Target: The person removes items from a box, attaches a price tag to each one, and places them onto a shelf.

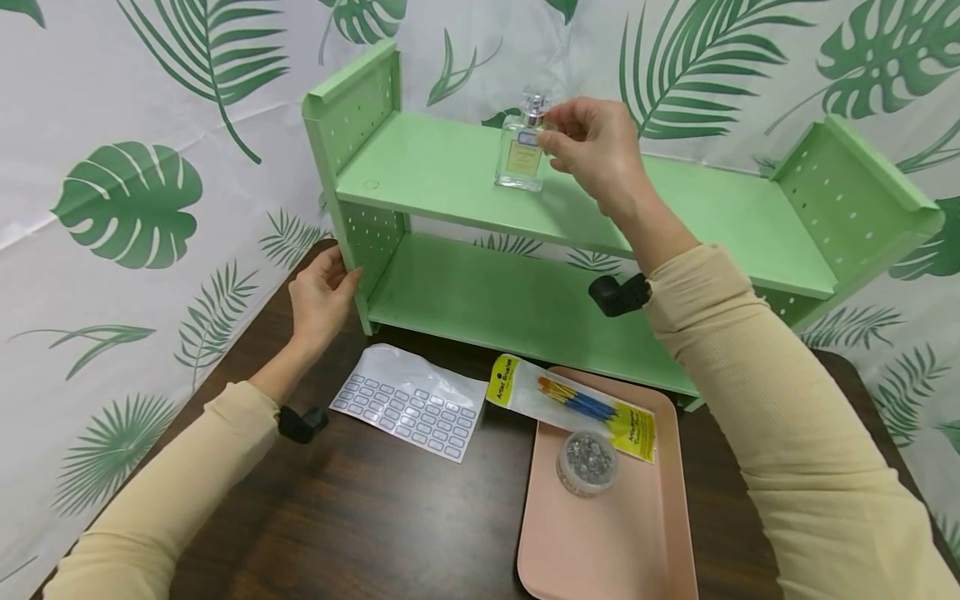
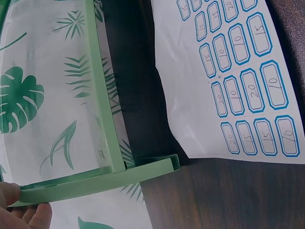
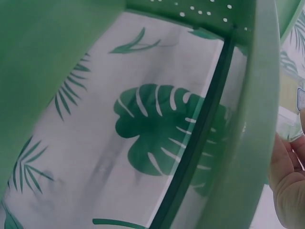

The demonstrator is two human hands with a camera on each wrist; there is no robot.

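Nearest, well below the right hand point(image 1: 600, 154), a jar of clear pieces point(image 1: 587, 463) is being held by a pink tray point(image 1: 600, 550), probably against spilling; a brush packet point(image 1: 573, 406) is overlapping its far rim. To the right of the left hand point(image 1: 322, 296), and nearer, a label sheet point(image 1: 412, 404) is lying on the dark table point(image 1: 390, 517), seemingly within easy reach. The green shelf point(image 1: 480, 292) is being gripped by its side edge between left thumb and fingers, perhaps for steadiness. Farther off, a glass bottle point(image 1: 517, 154) is being pinched by the right hand at the upper board, its small label point(image 1: 528, 138) facing forward, likely for reading; whether its base is resting there cannot be told.
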